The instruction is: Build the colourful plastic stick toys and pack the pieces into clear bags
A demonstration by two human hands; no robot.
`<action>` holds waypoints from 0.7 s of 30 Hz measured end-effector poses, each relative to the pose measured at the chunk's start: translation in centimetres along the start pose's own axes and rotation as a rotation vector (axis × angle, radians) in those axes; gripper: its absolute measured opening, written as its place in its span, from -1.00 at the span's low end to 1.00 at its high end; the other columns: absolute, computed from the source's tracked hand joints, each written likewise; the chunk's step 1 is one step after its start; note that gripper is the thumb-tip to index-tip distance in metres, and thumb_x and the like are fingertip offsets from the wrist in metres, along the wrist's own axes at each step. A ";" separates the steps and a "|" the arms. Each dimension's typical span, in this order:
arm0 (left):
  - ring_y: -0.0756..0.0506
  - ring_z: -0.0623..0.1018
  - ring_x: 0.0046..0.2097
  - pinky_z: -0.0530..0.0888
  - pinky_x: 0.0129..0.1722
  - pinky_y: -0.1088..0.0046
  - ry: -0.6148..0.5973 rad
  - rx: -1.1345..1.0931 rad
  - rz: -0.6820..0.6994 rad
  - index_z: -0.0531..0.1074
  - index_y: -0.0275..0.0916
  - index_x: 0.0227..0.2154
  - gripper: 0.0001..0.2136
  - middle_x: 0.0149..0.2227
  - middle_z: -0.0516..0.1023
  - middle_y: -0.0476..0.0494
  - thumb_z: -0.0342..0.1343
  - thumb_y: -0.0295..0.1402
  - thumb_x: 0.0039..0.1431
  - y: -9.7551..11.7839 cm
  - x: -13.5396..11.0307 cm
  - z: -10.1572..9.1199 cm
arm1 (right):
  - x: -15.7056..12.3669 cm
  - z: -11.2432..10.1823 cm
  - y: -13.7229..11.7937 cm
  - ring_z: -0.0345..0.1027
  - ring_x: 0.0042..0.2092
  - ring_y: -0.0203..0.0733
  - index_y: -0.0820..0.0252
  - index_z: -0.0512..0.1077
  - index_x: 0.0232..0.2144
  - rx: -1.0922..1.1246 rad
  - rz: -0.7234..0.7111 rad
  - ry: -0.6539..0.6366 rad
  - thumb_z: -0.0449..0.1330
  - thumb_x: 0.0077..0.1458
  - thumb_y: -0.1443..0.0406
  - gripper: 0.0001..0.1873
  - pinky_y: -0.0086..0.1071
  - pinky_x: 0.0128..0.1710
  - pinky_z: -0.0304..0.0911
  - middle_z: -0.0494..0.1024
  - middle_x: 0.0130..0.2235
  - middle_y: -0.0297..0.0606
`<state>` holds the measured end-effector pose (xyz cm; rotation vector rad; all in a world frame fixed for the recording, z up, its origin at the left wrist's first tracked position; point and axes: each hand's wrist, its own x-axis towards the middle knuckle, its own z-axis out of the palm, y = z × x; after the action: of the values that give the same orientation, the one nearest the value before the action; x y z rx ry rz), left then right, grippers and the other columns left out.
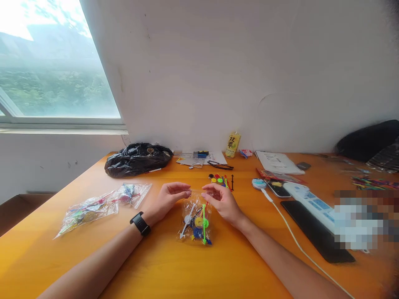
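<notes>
A small clear plastic bag [190, 209] hangs or rests in front of me at the middle of the table. Inside it are colourful plastic clock-hand-like pieces: a white arrow [187, 220], a green arrow [204, 224], and yellow and blue round parts. My left hand [170, 199], with a black watch [140, 223] on its wrist, pinches the bag's upper left edge. At the upper right edge, my right hand [222, 202] is closed in a pinch too. Just beyond them, several loose coloured discs and arrows [220, 180] lie on the table.
Filled clear bags [93, 207] lie at left, behind them a black plastic bag [139, 160]. A yellow drink bottle [232, 145] stands against the wall. To the right are a phone [279, 189], a white cable [289, 234], a black flat case [318, 230] and colourful sticks [374, 182].
</notes>
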<state>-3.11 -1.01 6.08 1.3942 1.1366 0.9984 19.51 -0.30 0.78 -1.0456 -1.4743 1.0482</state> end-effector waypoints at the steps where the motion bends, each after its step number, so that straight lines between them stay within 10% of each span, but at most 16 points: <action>1: -0.21 0.64 -0.08 0.53 -0.02 0.32 -0.006 -0.016 0.008 0.67 -0.25 -0.15 -0.69 -0.13 0.72 -0.24 0.43 -0.26 0.04 -0.4 0.1 0.0 | 0.0 0.1 0.1 0.49 -0.19 -0.11 0.14 0.58 -0.25 -0.029 -0.004 -0.008 0.40 0.07 0.06 -0.69 -0.26 -0.13 0.39 0.62 -0.25 -0.22; 10: -0.10 0.57 -0.31 0.46 -0.27 0.45 -0.149 0.083 0.083 0.68 -0.32 -0.38 -0.66 -0.34 0.69 -0.18 0.31 -0.08 0.19 -1.6 0.6 -0.1 | -0.1 0.2 0.0 0.50 -0.27 -0.15 0.13 0.65 -0.31 0.052 0.001 -0.009 0.42 0.04 0.14 -0.78 -0.29 -0.22 0.39 0.66 -0.30 -0.24; 21: -0.19 0.63 -0.12 0.52 -0.08 0.37 -0.035 -0.028 0.013 0.71 -0.29 -0.24 -0.76 -0.17 0.72 -0.27 0.31 -0.24 0.15 -1.5 0.6 -0.4 | 0.3 -0.5 -0.2 0.47 -0.27 -0.14 0.10 0.72 -0.33 0.139 0.000 0.047 0.34 0.06 0.20 -0.83 -0.26 -0.23 0.38 0.66 -0.31 -0.21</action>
<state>-3.57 -0.28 4.62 1.3931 1.0852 0.9914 19.95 -0.02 1.08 -0.9647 -1.3436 1.1027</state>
